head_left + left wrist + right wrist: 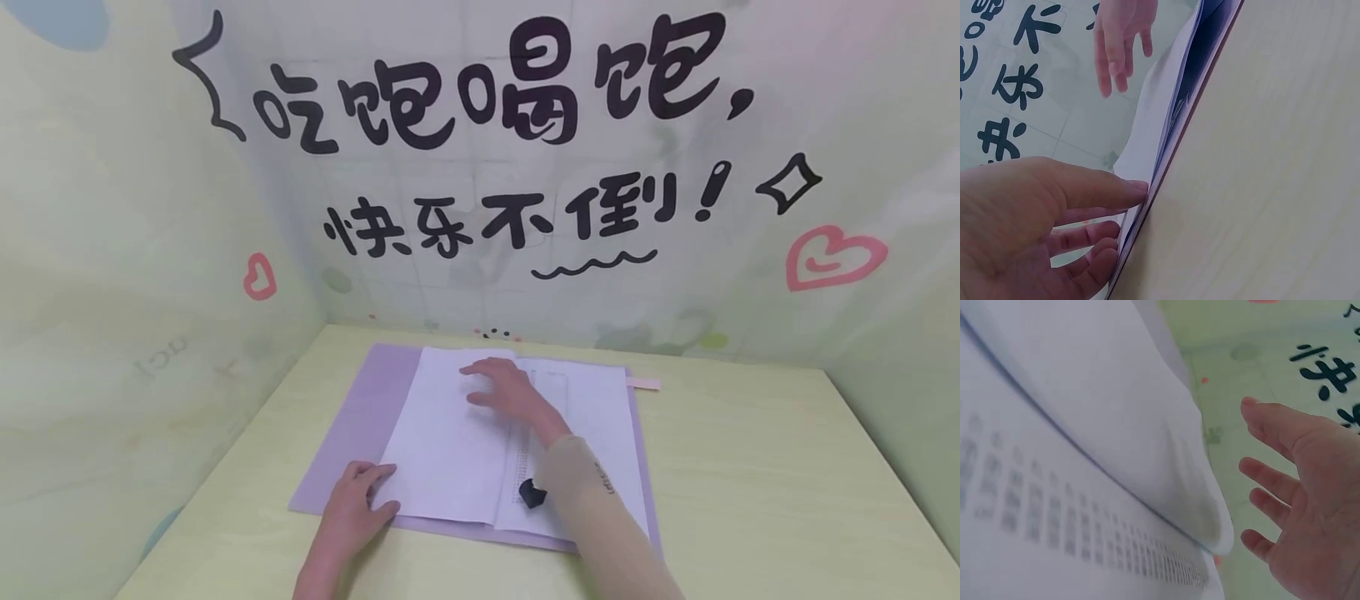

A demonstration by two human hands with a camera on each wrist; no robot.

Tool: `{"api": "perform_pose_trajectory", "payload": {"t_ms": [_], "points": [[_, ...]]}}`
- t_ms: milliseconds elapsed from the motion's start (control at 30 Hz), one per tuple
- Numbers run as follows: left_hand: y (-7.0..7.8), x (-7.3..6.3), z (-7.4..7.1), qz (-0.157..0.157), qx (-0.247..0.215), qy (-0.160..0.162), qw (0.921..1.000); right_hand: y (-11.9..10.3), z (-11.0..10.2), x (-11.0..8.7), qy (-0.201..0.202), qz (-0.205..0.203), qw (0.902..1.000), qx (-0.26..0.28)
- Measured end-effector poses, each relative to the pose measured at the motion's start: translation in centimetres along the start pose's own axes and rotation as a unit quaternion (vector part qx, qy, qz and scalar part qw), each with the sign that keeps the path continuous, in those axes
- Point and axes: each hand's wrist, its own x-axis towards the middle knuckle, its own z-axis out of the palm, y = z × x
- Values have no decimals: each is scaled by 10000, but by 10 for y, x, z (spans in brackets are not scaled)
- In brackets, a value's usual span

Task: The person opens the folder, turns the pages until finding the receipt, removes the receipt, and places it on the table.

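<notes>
An open book [457, 433] with white pages and a purple cover [375, 417] lies on the table. My left hand [354, 504] rests at the lower left corner of the left page, thumb and fingers spread apart. In the left wrist view the thumb [1107, 187] touches the bottom edge of the pages [1154, 125]. Over the upper part of the book, near the middle fold, my right hand [506, 387] hovers with loosely bent fingers and nothing in them. The right wrist view shows it beside a curved page [1116, 394], fingers apart. Rows of print [1085, 512] run along the facing page.
A pink tab [643, 384] sticks out from the book's upper right edge. Pale table surface [765, 483] extends to the right of the book. Printed curtain-like walls [480, 183] with black lettering enclose the table at the back and sides. A small black object [532, 493] shows by the right sleeve.
</notes>
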Motion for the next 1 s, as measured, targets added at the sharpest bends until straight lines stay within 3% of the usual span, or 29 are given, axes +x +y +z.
{"api": "perform_pose_trajectory", "payload": {"t_ms": [200,333,500,733,1000], "points": [[1,1,0,-22,-79,22,10000,27,-37,-28,955,581,9931,361],[1,2,0,3,-96,25,10000,50,-58,-49,1458,656,9855,566],[2,2,1,-59,-147,-25,9999,79,-67,-79,2041,774,9746,494],[3,3,0,-149,-169,-115,9997,103,-85,-111,2192,1602,9621,276],[2,4,-1,-88,-67,-156,9998,122,-101,-130,1956,1949,9605,343]]}}
